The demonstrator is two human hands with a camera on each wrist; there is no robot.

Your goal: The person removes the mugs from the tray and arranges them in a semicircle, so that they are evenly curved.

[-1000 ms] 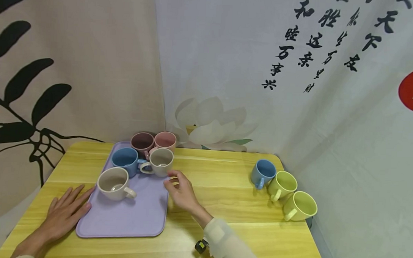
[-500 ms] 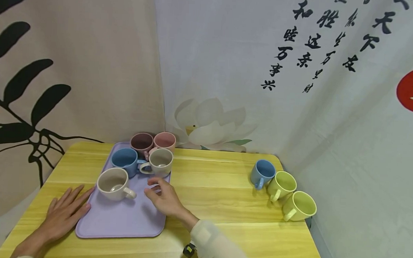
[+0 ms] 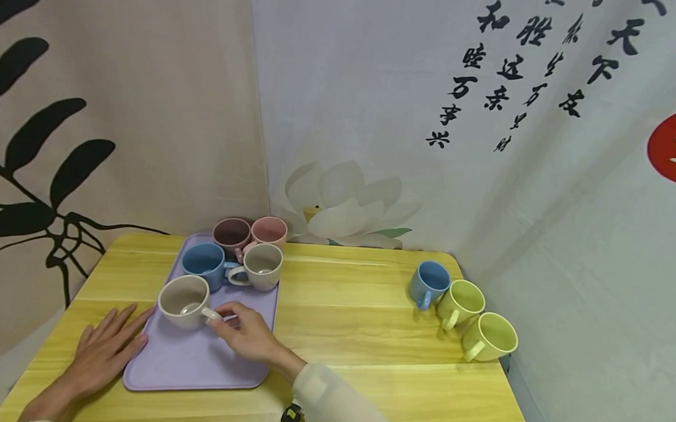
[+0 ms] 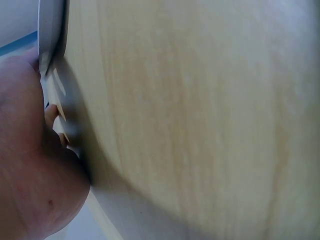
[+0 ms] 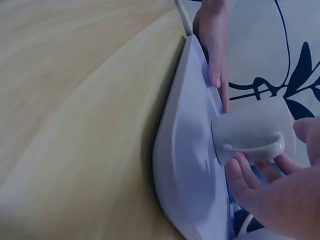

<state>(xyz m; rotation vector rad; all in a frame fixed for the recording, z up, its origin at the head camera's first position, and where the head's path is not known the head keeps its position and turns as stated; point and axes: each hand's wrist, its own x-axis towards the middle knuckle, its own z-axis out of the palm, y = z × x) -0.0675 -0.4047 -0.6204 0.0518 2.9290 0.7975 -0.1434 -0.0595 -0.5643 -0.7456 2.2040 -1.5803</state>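
Observation:
A cream mug (image 3: 184,302) stands upright on the lilac tray (image 3: 198,374), its handle (image 3: 212,316) pointing right. My right hand (image 3: 250,335) is at that handle, thumb and fingers spread around it; in the right wrist view, the fingers (image 5: 243,172) lie beside the handle and the thumb stands off from it. My left hand (image 3: 106,352) lies with fingers extended, fingertips at the tray's left edge. Behind the cream mug on the tray are a blue mug (image 3: 204,265), a greyish-white mug (image 3: 263,267), a dark mauve mug (image 3: 232,233) and a pink mug (image 3: 269,230).
At the table's right edge stand a smaller blue mug (image 3: 429,284) and two yellow-green mugs, one nearer (image 3: 491,337) and one farther (image 3: 462,302). The wooden table (image 3: 346,298) backs onto a printed cloth (image 3: 352,112). A small black device (image 3: 292,414) hangs at my right wrist.
My right hand has moved left, from the tray's right edge beside the greyish-white mug, across the tray to the cream mug's handle. The left hand and the mugs stay put.

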